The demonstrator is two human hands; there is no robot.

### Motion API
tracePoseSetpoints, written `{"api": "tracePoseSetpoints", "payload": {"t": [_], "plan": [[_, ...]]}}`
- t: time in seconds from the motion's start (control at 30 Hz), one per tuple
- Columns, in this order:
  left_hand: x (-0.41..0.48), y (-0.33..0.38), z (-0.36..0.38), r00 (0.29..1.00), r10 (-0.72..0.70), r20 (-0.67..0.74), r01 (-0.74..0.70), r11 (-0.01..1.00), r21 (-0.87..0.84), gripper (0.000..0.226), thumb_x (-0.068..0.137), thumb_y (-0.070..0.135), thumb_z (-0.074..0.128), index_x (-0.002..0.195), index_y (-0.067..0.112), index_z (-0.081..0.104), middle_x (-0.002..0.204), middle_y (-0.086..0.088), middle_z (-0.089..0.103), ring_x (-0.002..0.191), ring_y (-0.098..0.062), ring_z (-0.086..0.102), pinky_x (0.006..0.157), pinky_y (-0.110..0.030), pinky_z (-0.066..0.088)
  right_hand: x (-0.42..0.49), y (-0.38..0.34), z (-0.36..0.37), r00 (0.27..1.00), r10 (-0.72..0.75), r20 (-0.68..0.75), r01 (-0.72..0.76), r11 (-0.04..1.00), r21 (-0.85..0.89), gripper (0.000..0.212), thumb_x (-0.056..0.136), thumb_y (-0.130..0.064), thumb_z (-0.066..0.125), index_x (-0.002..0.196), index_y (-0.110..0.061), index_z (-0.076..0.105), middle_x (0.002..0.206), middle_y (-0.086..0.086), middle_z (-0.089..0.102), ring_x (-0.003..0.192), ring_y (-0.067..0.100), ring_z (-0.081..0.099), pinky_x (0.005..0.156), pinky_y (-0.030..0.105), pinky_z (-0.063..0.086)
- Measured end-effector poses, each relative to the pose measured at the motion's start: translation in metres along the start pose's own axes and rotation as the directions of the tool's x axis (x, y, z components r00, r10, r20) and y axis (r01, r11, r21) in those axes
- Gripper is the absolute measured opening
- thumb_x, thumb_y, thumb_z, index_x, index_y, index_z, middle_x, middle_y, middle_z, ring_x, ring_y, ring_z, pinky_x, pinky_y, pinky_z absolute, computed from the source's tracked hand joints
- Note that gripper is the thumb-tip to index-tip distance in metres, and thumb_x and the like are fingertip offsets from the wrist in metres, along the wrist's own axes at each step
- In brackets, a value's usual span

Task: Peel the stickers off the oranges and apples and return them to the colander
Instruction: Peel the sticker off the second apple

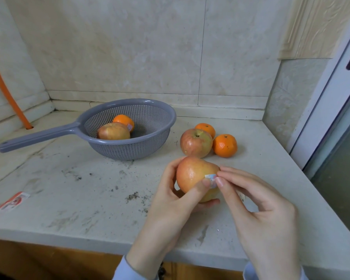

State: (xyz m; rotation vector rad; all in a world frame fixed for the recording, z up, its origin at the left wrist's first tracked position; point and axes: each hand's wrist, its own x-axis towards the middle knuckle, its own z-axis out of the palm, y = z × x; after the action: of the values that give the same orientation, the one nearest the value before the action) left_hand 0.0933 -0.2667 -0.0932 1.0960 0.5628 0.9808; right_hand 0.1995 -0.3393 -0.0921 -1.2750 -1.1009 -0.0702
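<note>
On pale countertop (69,199): one colander (129,150), three apples, three oranges, two hands.
Toward back wall, grey long-handled colander with first apple (113,131) and first orange (121,120) inside; right of it, bunched close, second apple (195,143), second orange (206,128), third orange (224,146); nearer front edge, third apple (192,174) clamped in left hand (170,209), fingers curled behind, thumb pressed across front beside small sticker (210,177) on its right flank. Right hand (261,209) alongside, thumb and forefinger pinched together on sticker's edge, remaining fingers loosely spread.
</note>
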Motion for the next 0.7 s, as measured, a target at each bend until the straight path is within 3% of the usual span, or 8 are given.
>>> {"api": "tracePoseSetpoints", "payload": {"t": [0.1, 0.33, 0.53, 0.63, 0.7], "plan": [[-0.0001, -0.0001, -0.0003, 1.000, 0.008, 0.004, -0.008, 1.000, 0.003, 0.062, 0.054, 0.031, 0.083, 0.112, 0.022, 0.063, 0.106, -0.010, 0.072, 0.090, -0.021, 0.073, 0.067, -0.036, 0.060, -0.0008, 0.0014, 0.0006, 1.000, 0.004, -0.005, -0.004, 0.999, 0.033, 0.007, 0.080, -0.027, 0.070, 0.084, -0.025, 0.076, 0.096, -0.013, 0.074, 0.093, 0.009, 0.071, 0.081, 0.037, 0.056], [0.0008, -0.0005, 0.0008, 1.000, 0.012, -0.003, -0.012, 1.000, 0.002, 0.061, 0.052, 0.031, 0.082, 0.110, 0.022, 0.064, 0.106, -0.010, 0.072, 0.087, -0.019, 0.073, 0.065, -0.035, 0.060, -0.0016, 0.0025, 0.0010, 0.994, 0.098, 0.043, -0.102, 0.989, 0.109, 0.006, 0.078, -0.028, 0.073, 0.083, -0.028, 0.075, 0.100, -0.008, 0.074, 0.096, 0.013, 0.071, 0.084, 0.040, 0.055], [-0.0002, -0.0004, 0.0002, 1.000, 0.020, -0.001, -0.020, 1.000, 0.003, 0.061, 0.054, 0.030, 0.082, 0.112, 0.020, 0.063, 0.103, -0.007, 0.073, 0.088, -0.020, 0.073, 0.066, -0.036, 0.060, -0.0014, -0.0005, 0.0005, 0.968, 0.229, 0.107, -0.250, 0.923, 0.292, 0.016, 0.071, -0.018, 0.074, 0.083, -0.028, 0.076, 0.100, -0.002, 0.074, 0.096, 0.012, 0.071, 0.086, 0.029, 0.055], [-0.0003, -0.0003, 0.0006, 1.000, 0.027, 0.000, -0.027, 1.000, 0.007, 0.062, 0.053, 0.029, 0.081, 0.112, 0.019, 0.062, 0.098, -0.005, 0.074, 0.085, -0.018, 0.074, 0.065, -0.034, 0.060, -0.0013, -0.0002, 0.0016, 0.981, 0.179, 0.074, -0.191, 0.960, 0.205, 0.017, 0.077, -0.029, 0.079, 0.090, -0.038, 0.074, 0.100, -0.010, 0.074, 0.096, 0.013, 0.070, 0.085, 0.031, 0.056], [-0.0003, -0.0005, 0.0008, 1.000, 0.029, -0.003, -0.029, 1.000, 0.011, 0.063, 0.053, 0.030, 0.081, 0.112, 0.019, 0.062, 0.097, -0.004, 0.075, 0.084, -0.018, 0.074, 0.065, -0.033, 0.060, -0.0014, -0.0003, 0.0026, 0.991, 0.125, 0.057, -0.132, 0.983, 0.129, 0.015, 0.076, -0.036, 0.072, 0.091, -0.038, 0.073, 0.101, -0.013, 0.073, 0.096, 0.013, 0.070, 0.084, 0.034, 0.055]]}}
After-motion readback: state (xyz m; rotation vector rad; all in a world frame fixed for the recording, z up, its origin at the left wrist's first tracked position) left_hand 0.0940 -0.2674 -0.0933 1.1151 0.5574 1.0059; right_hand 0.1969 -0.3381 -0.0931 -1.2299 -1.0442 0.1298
